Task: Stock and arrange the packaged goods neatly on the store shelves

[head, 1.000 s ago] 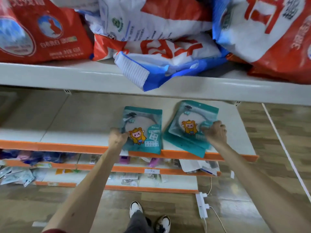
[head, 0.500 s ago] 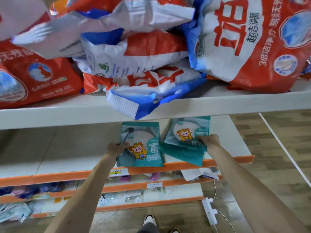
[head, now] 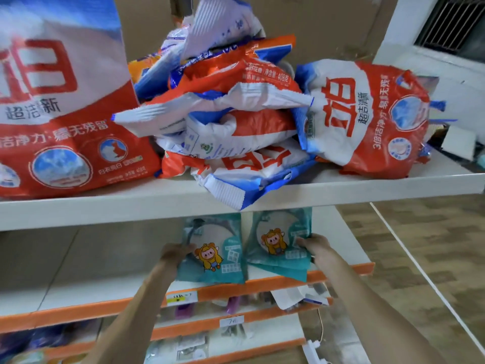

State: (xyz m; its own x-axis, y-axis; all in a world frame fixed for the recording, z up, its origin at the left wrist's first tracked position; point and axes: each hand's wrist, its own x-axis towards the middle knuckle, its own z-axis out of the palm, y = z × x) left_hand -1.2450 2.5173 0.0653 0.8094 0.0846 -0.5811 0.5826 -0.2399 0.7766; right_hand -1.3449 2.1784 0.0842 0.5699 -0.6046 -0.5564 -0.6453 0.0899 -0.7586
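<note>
On the orange-edged shelf (head: 91, 271), below the white upper shelf (head: 105, 206) heaped with detergent bags (head: 236, 114), two cartoon-printed packets lie side by side near the front edge. The left grip (head: 174, 254) is curled round the left edge of the left teal packet (head: 212, 250). The right grip (head: 313, 244) pinches the right edge of the right teal packet (head: 278, 240), which lies on a lower teal packet (head: 286, 270).

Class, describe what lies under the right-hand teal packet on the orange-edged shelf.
A second teal packet sticks out beneath the top packet, on the white shelf. Any further packets are covered.
</note>
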